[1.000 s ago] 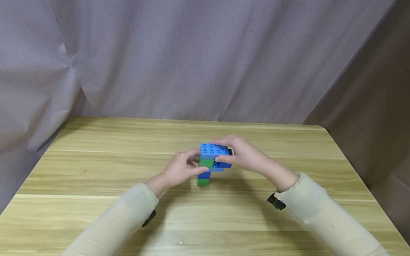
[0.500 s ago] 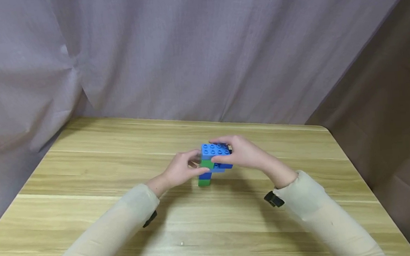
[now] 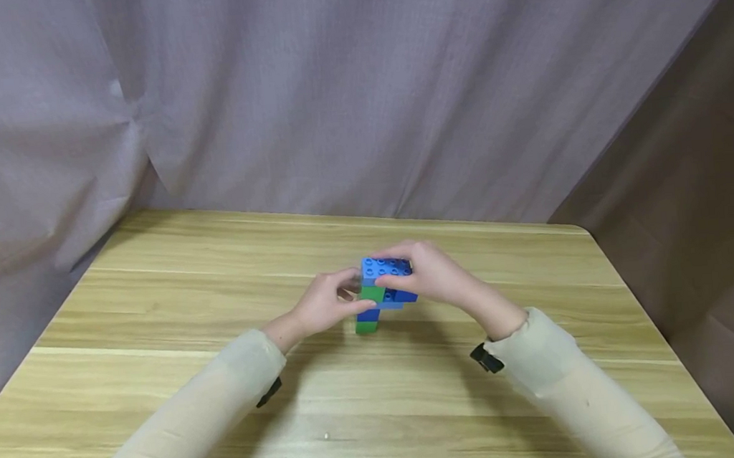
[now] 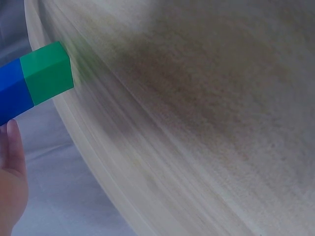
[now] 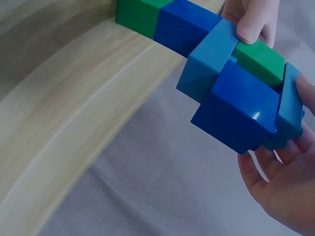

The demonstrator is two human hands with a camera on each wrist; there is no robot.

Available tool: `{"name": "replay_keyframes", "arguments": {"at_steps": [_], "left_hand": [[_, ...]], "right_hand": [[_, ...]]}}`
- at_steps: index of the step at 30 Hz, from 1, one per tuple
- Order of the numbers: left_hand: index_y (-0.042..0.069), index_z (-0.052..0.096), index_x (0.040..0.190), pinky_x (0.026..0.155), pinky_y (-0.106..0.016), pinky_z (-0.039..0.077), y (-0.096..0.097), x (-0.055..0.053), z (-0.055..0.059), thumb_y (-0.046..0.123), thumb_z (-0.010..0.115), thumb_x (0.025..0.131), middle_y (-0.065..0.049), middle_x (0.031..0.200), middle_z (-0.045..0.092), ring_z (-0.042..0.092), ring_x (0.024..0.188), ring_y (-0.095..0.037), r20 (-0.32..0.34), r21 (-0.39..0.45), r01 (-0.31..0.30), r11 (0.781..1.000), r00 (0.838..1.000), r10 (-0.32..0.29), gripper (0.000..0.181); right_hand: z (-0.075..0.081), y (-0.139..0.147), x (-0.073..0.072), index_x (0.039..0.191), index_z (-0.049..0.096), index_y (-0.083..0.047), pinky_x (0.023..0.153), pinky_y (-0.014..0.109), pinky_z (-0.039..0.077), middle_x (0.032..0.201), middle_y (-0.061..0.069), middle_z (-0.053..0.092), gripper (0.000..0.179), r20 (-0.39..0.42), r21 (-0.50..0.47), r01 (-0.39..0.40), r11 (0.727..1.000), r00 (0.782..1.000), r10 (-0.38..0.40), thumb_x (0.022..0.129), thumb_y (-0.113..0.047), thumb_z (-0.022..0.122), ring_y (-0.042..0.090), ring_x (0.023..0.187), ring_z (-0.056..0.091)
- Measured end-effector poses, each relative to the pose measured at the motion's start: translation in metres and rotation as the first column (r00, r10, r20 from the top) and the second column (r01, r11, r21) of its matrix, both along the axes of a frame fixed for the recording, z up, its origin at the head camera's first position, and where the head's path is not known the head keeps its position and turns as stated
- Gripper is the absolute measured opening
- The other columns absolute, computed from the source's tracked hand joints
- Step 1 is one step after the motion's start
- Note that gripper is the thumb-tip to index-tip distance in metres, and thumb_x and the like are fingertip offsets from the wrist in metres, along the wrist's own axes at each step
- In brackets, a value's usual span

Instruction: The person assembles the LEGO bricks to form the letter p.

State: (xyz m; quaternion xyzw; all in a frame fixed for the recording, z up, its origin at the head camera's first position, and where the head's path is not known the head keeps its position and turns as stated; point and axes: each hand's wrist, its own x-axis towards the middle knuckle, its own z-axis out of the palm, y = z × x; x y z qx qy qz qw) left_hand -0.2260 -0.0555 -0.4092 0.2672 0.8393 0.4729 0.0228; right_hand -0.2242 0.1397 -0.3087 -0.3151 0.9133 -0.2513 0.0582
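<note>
A stack of toy building bricks stands on the table in the head view. Lowest is a green brick [image 3: 367, 327], with a dark blue brick [image 5: 187, 27] above it. Over these lies a lighter blue brick [image 5: 209, 59], jutting right. A second green brick [image 5: 261, 59] and a larger dark blue brick [image 5: 241, 108] sit side by side on it. The light blue top brick [image 3: 383, 269] shows its studs. My left hand [image 3: 324, 301] pinches the stack's left side, thumb in front. My right hand [image 3: 438, 274] grips the top brick between thumb and fingers.
The wood-grain table [image 3: 216, 284] spreads around the stack. A grey curtain [image 3: 305, 104] hangs behind it, and a darker cloth [image 3: 711, 245] hangs at the right. A tiny pale speck [image 3: 326, 436] lies near the front.
My right hand has shifted slightly left along the top brick. The left hand keeps its hold, and the stack looks nearly unmoved.
</note>
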Motion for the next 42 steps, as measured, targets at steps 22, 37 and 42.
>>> {"name": "replay_keyframes", "arguments": {"at_steps": [22, 37, 42], "left_hand": [[0.007, 0.058, 0.119, 0.079, -0.022, 0.054, -0.001, 0.001, -0.002, 0.025, 0.071, 0.083, -0.008, 0.109, 0.068, 0.066, 0.096, -0.02, -0.004, 0.006, 0.003, 1.0, 1.0, -0.003, 0.042], [0.008, 0.057, 0.121, 0.086, -0.025, 0.053, 0.002, -0.001, -0.001, 0.028, 0.07, 0.083, -0.008, 0.111, 0.068, 0.065, 0.1, -0.019, 0.059, 0.005, -0.01, 1.0, 0.998, 0.01, 0.044], [0.007, 0.057, 0.121, 0.086, -0.026, 0.054, 0.002, -0.002, -0.001, 0.026, 0.07, 0.084, -0.01, 0.11, 0.067, 0.065, 0.101, -0.021, 0.074, 0.028, -0.007, 1.0, 0.997, 0.005, 0.044]], "right_hand": [[-0.006, 0.003, -0.001, 0.124, 0.06, -0.009, 0.083, 0.037, 0.054, 0.118, 0.012, 0.064, 0.042, 0.015, -0.008, -0.004, 1.0, 1.0, 0.004, 0.086, -0.026, 0.067, 0.022, 0.1, 0.061], [-0.009, 0.032, -0.005, 0.125, 0.06, -0.011, 0.089, 0.044, 0.048, 0.124, 0.01, 0.063, 0.046, 0.085, -0.049, 0.094, 0.994, 0.992, -0.089, 0.084, -0.03, 0.07, 0.026, 0.115, 0.056], [-0.009, 0.03, -0.007, 0.124, 0.06, -0.009, 0.08, 0.035, 0.049, 0.121, 0.011, 0.064, 0.045, 0.047, -0.019, 0.071, 0.997, 0.996, -0.07, 0.084, -0.029, 0.069, 0.022, 0.106, 0.059]]}}
